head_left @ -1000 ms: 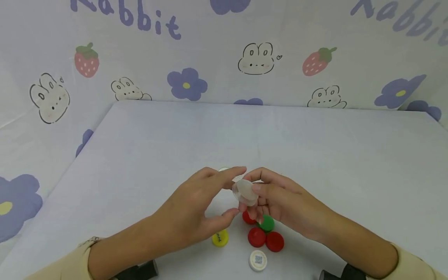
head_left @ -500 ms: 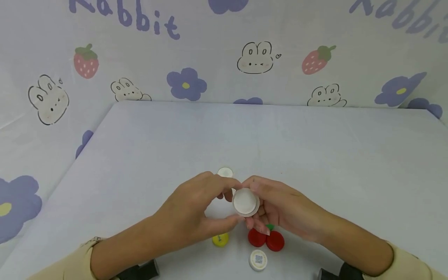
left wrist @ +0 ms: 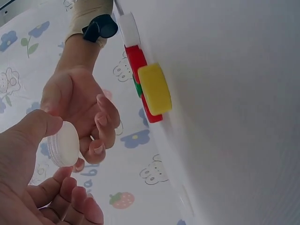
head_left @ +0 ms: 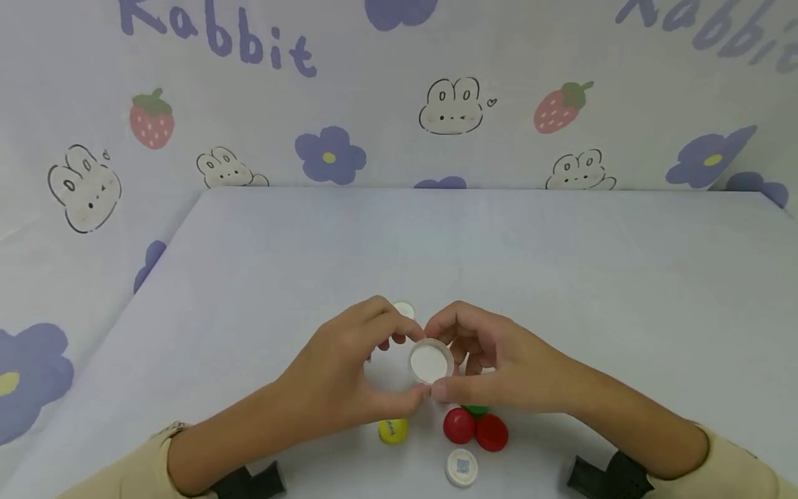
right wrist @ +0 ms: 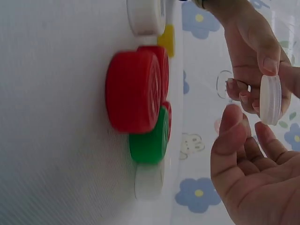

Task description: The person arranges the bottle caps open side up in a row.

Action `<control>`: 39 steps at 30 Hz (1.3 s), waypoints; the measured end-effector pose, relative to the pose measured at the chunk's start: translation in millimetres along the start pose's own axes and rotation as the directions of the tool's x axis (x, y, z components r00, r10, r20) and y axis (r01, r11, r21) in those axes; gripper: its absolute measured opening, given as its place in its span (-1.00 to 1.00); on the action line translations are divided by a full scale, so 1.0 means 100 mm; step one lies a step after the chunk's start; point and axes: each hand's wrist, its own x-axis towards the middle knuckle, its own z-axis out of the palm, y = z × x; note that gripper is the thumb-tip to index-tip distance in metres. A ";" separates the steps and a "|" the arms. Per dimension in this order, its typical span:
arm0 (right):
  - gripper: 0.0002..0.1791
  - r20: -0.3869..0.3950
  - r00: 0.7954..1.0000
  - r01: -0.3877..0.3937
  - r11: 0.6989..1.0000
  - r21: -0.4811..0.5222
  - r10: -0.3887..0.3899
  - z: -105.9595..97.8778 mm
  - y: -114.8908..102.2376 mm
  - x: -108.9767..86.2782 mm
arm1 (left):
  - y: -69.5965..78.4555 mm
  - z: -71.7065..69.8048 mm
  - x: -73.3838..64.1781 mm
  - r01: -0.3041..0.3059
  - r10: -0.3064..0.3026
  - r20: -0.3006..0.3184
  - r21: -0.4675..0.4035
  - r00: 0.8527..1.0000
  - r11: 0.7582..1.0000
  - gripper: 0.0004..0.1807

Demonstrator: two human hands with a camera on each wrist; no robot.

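Note:
Above the table, my two hands hold a white plastic bottle cap (head_left: 430, 363) between them, its hollow side facing the head camera. My left hand (head_left: 349, 364) pinches it from the left, thumb at the near rim and index finger at the far rim. From the other side, my right hand (head_left: 505, 353) has its thumb at the near edge and its index finger at the far edge. In the left wrist view, the ridged side of the cap (left wrist: 57, 150) shows beside the thumb. The other fingers of both hands curl loosely beyond it.
Near me on the white table (head_left: 561, 277) lie a yellow cap (head_left: 393, 431), red caps (head_left: 459, 425), a partly hidden green cap (head_left: 476, 409) and a white cap (head_left: 462, 468) with a square printed code. A white round piece (head_left: 405, 310) lies behind my left hand.
The held cap has turned from tilted to showing its hollow side, and sits slightly further left. My right thumb has shifted from its upper right edge down to the near rim.

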 end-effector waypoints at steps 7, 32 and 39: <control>-0.63 -0.119 0.992 0.005 0.947 -0.321 -0.045 -0.07 0.02 0.04 | -0.11 0.01 0.09 0.054 -0.056 0.060 0.037 0.997 0.998 -0.60; -0.62 -0.052 0.998 -0.069 0.789 -0.610 0.048 -0.43 0.22 0.46 | -0.52 0.12 0.63 0.162 -0.261 0.331 0.299 0.907 0.941 -0.62; -0.62 -0.059 0.996 -0.091 0.752 -0.653 0.069 -0.47 0.25 0.58 | -0.58 0.16 0.71 0.180 -0.313 0.357 0.360 0.880 0.915 -0.61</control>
